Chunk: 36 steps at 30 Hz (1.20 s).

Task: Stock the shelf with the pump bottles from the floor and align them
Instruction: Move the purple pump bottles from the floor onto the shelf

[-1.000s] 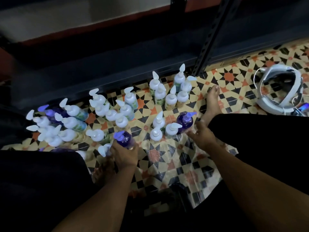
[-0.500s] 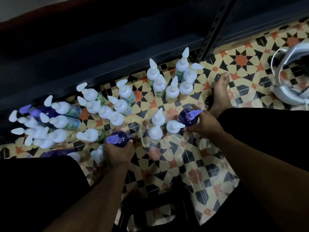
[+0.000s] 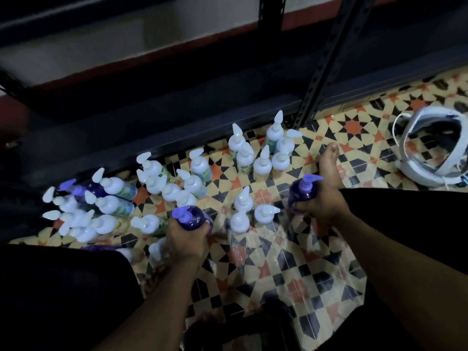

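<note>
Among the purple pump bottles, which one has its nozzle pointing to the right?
The purple bottle gripped by the right hand, beside the bare foot; the other visible purple nozzles point left.

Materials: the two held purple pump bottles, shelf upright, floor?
Left purple pump bottle and right purple pump bottle: likely translucent tinted plastic, glossy; bodies catch highlights, pumps look opaque lighter purple. Shelf upright: probably dark painted steel, matte, with rows of punched holes. Floor covering: tile-patterned sheet, maybe vinyl; slight sheen, and its edge ends unevenly at lower right.
</note>
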Tool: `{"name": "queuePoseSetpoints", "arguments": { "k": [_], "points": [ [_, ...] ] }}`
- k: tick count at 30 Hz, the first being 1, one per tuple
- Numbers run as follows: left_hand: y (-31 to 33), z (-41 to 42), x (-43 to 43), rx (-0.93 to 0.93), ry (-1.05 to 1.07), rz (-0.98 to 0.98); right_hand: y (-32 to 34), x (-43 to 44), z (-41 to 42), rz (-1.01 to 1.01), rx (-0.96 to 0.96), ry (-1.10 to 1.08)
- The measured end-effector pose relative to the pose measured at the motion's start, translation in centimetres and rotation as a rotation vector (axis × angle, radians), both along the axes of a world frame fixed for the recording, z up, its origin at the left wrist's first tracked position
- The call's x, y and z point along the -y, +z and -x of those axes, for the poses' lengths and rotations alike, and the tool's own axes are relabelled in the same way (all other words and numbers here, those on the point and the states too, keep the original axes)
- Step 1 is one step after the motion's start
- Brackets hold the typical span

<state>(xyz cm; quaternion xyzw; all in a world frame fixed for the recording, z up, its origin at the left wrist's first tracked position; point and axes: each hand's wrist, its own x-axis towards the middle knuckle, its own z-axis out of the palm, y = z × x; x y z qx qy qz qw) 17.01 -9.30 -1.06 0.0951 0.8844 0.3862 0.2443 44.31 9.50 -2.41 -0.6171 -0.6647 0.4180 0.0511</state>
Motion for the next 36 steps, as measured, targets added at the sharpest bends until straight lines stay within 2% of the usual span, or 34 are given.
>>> {"name": "queuePoseSetpoints", "arguments": {
  "k": [5,10,15,20,22,25,28,31,36],
  "points": [
    [4.8,-0.6,-1.8,-0.14,-0.031,-0.169,7.0,-1.5,0.8,-0.171,-0.131,-0.113],
    [12.9,0.1,-5.3,-0.197,-0.02,-0.392,16.8,-1.9,3.7,-0.327,-0.426,-0.151],
    [23.6,3.0,-8.5,-0.282,-0.138,-0.658,26.2,-2.0,6.7,-0.331,-0.721,-0.111],
    [33.1,6.3,-9.5,-0.321,-0.256,-0.79,32.9,-1.6,9.9,-0.323,-0.912,-0.115],
    [35.4,7.1,-9.2,-0.317,-0.282,-0.78,34.3,-1.2,10.8,-0.286,-0.957,-0.106],
    [36.5,7.5,-8.8,-0.206,-0.268,-0.825,34.5,-0.5,12.3,-0.236,-1.042,-0.115],
    [34.9,6.9,-8.6,0.066,-0.177,-0.933,32.8,0.2,13.5,-0.137,-1.13,-0.169],
    [33.7,5.8,-8.9,0.292,-0.12,-0.938,30.9,0.9,14.0,-0.079,-1.105,-0.179],
    [33.3,5.4,-9.8,0.402,-0.205,-0.933,30.1,1.6,14.2,-0.112,-1.078,-0.121]
  ]
}}
